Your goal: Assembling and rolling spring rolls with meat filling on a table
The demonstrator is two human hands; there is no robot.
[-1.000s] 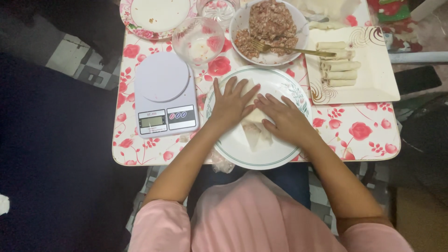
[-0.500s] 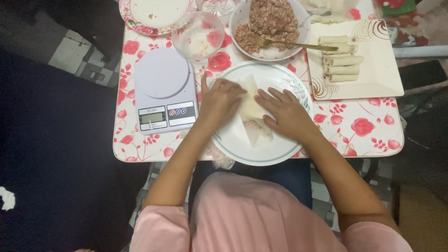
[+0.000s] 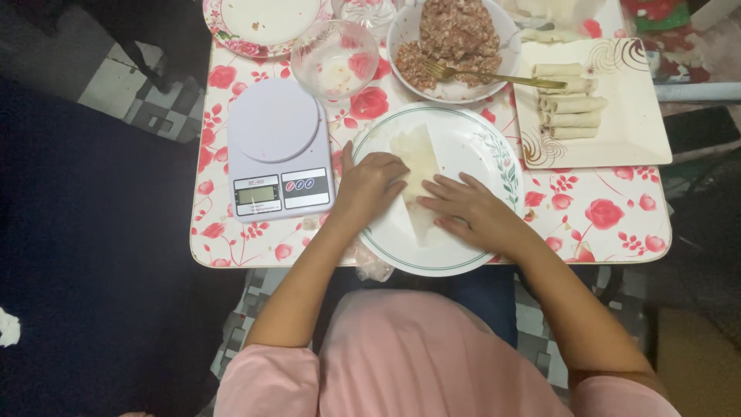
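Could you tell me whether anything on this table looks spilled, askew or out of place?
Nothing stands out. The wrapper lies on the white plate under the left hand and right hand. The fork rests in the filling bowl, and the finished rolls sit stacked on the square tray.

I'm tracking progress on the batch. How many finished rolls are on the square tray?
5 rolls, stacked in a column on the square tray: top roll, second, third, fourth, bottom. The second is hard to separate, so the count could be off.
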